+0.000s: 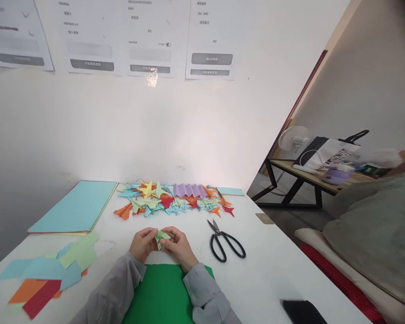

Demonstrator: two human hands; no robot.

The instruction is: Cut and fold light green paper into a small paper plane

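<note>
Between my two hands is a small light green folded paper piece [161,236], held up over the near middle of the white table. My left hand [144,244] pinches its left side with thumb and fingers. From the right, my right hand [179,246] grips it, the thumb lying across its front. Part of the paper is hidden behind the fingers. Just beyond the hands, several folded paper figures [167,202] in orange, green, blue, red and yellow lie in a heap. Under my forearms a green sheet [162,292] lies flat.
Black-handled scissors [219,240] lie partly open to the right. Cut paper pieces [43,269] spread at the left, below a stack of coloured sheets [76,204]. A pleated purple paper [190,191] stands by the wall. Near the right edge is a black object [303,311].
</note>
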